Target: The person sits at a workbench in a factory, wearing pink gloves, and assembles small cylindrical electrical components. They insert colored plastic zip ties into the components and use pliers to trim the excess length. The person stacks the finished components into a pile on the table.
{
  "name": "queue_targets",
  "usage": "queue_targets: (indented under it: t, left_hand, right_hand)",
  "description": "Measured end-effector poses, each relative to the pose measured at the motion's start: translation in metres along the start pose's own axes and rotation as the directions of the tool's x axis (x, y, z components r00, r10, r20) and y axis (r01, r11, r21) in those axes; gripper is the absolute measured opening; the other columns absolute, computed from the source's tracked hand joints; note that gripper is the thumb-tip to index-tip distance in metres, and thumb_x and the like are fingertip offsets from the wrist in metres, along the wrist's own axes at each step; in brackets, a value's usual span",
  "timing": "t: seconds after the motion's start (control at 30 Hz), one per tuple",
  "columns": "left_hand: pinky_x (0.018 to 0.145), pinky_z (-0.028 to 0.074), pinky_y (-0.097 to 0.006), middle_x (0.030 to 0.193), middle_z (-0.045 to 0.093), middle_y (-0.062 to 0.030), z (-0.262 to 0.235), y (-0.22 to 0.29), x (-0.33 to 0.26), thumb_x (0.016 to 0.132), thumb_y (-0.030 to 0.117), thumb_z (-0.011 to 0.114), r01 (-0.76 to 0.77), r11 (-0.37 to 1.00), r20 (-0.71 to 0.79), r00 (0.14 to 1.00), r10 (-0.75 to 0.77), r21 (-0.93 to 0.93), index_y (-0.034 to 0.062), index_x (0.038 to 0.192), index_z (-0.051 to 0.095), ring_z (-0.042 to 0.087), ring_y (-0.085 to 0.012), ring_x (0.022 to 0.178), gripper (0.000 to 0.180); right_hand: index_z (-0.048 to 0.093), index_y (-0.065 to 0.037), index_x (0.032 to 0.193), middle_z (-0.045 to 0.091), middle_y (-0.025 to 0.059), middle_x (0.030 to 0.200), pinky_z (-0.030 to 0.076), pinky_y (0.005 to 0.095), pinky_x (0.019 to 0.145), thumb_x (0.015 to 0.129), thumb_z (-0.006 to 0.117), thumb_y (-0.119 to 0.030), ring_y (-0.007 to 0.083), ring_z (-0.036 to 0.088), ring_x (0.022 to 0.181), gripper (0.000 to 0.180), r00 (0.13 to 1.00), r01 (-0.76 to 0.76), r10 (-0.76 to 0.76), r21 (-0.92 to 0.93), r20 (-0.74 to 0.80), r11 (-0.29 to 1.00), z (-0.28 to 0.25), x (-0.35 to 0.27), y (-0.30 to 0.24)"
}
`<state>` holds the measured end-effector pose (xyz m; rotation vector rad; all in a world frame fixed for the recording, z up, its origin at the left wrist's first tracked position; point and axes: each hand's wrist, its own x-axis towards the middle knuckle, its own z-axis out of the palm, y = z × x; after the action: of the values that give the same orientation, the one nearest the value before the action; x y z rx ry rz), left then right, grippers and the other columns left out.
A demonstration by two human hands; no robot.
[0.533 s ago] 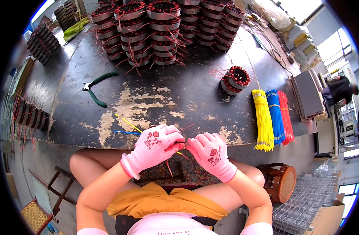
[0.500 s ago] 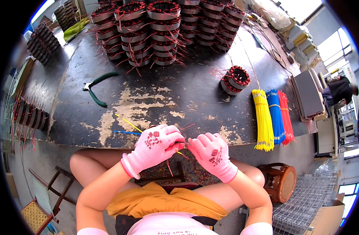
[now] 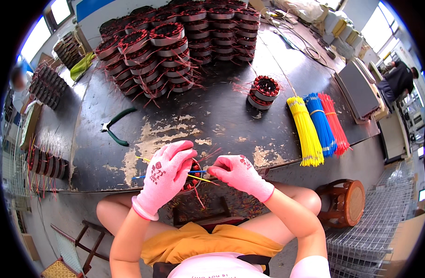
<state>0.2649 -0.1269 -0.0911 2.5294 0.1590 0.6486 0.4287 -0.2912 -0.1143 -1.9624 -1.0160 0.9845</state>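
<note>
My left hand [image 3: 167, 173], in a pink knitted glove, is wrapped over a motor stator [image 3: 193, 181] at the table's front edge. The stator has red windings, and its left side is hidden under the hand. A blue wire [image 3: 197, 172] crosses its face and ends at my right hand [image 3: 236, 173], gloved the same way, whose thumb and forefinger are pinched at the wire's tip. A yellow wire [image 3: 198, 178] runs slantwise below the blue one, its far end reaching out left of my left hand. Thin reddish leads stick out around the stator.
Green-handled cutters [image 3: 114, 127] lie at left. Tall stacks of stators [image 3: 170, 60] stand at the back, with two stacked stators [image 3: 263, 92] nearer right. Bundles of yellow wires [image 3: 306, 132], blue wires [image 3: 321, 125] and red wires [image 3: 334, 124] lie at the right. A wooden stool [image 3: 346, 203] stands on the floor.
My hands have moved apart, uncovering the stator between them. The blue wire now shows across it to my right fingertips. The whole view has also shifted slightly.
</note>
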Motion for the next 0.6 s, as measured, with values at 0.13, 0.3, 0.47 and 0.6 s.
queue_targets:
  t: [0.13, 0.3, 0.47, 0.6]
  left_hand:
    - [0.105, 0.044, -0.046, 0.129, 0.063, -0.0125, 0.026, -0.001, -0.001, 0.089, 0.006, 0.063, -0.023, 1.0, 0.049, 0.999, 0.022, 0.018, 0.0067, 0.115, 0.067, 0.057, -0.0355, 0.121, 0.026]
    - [0.101, 0.046, -0.046, 0.121, 0.066, -0.013, 0.037, 0.001, -0.003, 0.09, 0.008, 0.064, 0.037, 0.999, 0.039, 0.999, -0.037, 0.01, 0.0057, 0.113, 0.066, 0.06, -0.0361, 0.114, 0.023]
    - [0.102, 0.045, -0.045, 0.119, 0.065, -0.0138, 0.038, 0.003, -0.004, 0.092, 0.006, 0.061, 0.058, 0.998, 0.062, 0.996, -0.057, -0.01, 0.0039, 0.113, 0.065, 0.059, -0.0361, 0.114, 0.022]
    - [0.103, 0.044, -0.045, 0.12, 0.065, -0.0142, 0.04, 0.006, -0.004, 0.092, 0.005, 0.059, 0.072, 0.997, 0.078, 0.994, -0.071, -0.011, 0.0031, 0.113, 0.065, 0.058, -0.0358, 0.115, 0.022]
  right_hand:
    - [0.069, 0.0, 0.089, 0.068, 0.0111, 0.075, 0.05, 0.0342, 0.062, 0.094, 0.07, -0.036, 0.0185, 0.065, 0.064, 0.036, 0.992, 0.09, -0.097, -0.081, -0.08, 0.993, 0.003, 0.003, 0.014]
    - [0.071, -0.001, 0.103, 0.072, 0.01, 0.088, 0.053, 0.0327, 0.072, 0.096, 0.07, -0.023, 0.0169, 0.067, 0.079, 0.023, 0.945, 0.169, -0.096, 0.216, -0.313, 0.962, -0.033, -0.03, 0.035]
    - [0.072, -0.004, 0.096, 0.072, 0.0153, 0.092, 0.055, 0.04, 0.077, 0.093, 0.07, -0.015, 0.0323, 0.07, 0.085, 0.011, 0.278, -0.13, -0.3, -0.345, -0.912, 0.929, -0.142, -0.108, 0.12]
    - [0.065, -0.007, 0.11, 0.067, 0.0095, 0.094, 0.053, 0.0406, 0.074, 0.094, 0.071, -0.028, 0.0271, 0.066, 0.08, 0.027, -0.01, -0.465, -0.137, -0.116, -0.991, 0.878, -0.21, -0.167, 0.184]
